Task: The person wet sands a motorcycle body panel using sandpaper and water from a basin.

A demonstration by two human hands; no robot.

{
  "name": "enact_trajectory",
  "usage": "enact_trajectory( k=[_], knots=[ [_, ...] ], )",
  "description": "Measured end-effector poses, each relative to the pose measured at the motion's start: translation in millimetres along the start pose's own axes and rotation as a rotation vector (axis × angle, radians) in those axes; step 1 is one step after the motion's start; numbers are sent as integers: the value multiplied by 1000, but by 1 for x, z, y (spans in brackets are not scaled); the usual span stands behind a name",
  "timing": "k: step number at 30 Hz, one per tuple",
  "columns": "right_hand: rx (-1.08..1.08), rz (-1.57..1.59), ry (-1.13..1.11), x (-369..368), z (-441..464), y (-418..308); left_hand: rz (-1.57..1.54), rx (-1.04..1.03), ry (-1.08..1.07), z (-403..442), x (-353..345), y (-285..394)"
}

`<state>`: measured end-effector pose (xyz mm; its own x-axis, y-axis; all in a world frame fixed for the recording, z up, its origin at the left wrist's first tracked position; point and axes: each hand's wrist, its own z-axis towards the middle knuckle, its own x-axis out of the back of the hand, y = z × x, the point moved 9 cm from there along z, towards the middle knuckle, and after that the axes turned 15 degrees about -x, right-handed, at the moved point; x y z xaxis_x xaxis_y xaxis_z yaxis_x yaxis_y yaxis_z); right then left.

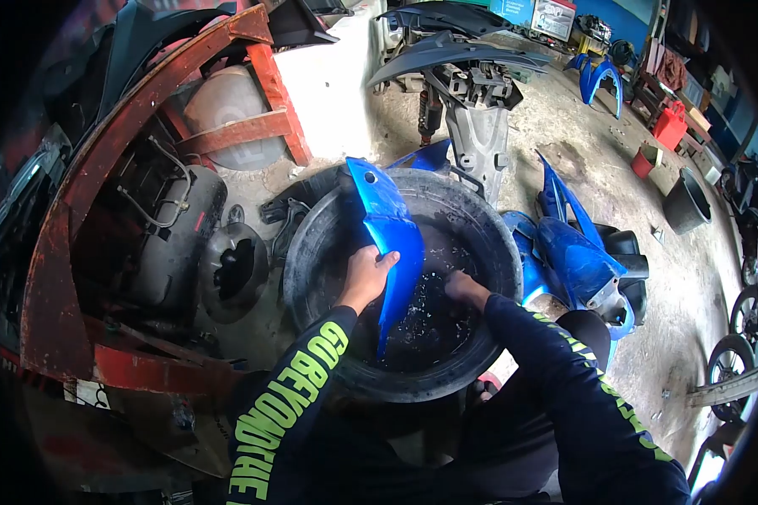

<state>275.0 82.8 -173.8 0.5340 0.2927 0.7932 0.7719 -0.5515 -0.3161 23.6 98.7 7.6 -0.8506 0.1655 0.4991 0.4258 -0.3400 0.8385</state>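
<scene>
A long, curved blue panel (396,244) is held over a large round black tub (434,389), slanting from its far rim down into it. My left hand (367,276) grips the panel's left edge near the middle, thumb on its face. Inside the tub is dark water (434,324) with bubbles or bits on it. Over the right part of the water is my right hand (461,288), its fingers curled and partly hidden; whether they hold anything I cannot make out.
Blue body panels (577,252) lie right of the tub. A red wooden frame (59,278) and a black tank (173,252) stand at left. A partly stripped motorcycle (480,135) is beyond. Farther right are a black bucket (687,202) and wheels (733,362).
</scene>
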Motion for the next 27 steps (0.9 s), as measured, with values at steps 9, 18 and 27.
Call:
enact_trajectory(
  k=[9,18,27],
  knots=[
    [337,804,-333,144,-151,-141,-287,-80,125,-6,-1,3],
    [178,267,173,89,-22,-50,-551,106,154,-16,12,16],
    [-85,136,55,5,0,8,-395,96,175,-17,14,6]
  ],
)
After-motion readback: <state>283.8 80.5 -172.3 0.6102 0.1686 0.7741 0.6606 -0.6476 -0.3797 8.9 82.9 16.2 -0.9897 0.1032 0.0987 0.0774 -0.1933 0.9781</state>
